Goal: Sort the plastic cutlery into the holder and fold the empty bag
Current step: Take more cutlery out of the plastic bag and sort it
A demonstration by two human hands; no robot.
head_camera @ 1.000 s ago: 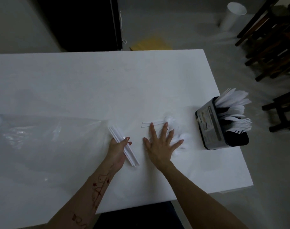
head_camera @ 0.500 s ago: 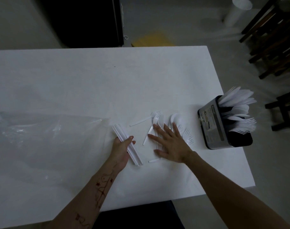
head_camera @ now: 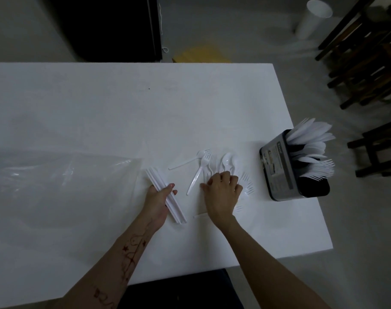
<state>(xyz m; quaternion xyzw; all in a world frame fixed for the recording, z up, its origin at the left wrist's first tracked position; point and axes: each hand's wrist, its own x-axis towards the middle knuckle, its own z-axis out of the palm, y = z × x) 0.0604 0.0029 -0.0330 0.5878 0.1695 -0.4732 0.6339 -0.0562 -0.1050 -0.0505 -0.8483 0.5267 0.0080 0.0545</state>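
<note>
Wide bare stretch of white surface (head_camera: 114, 108) toward the far edge and far left corner. Clear plastic bag (head_camera: 56, 188) spread flat along the left side. Holder (head_camera: 286, 172) standing near the right edge, packed with upright cutlery. Loose forks and spoons (head_camera: 214, 163) scattered between holder and centre, well in from the near edge. Left hand (head_camera: 157, 200) palm-up, fingers curled round a bundle of handles (head_camera: 165, 195). Right hand (head_camera: 222, 192) palm-down, fingers bent over the scattered pieces; grip uncertain.
</note>
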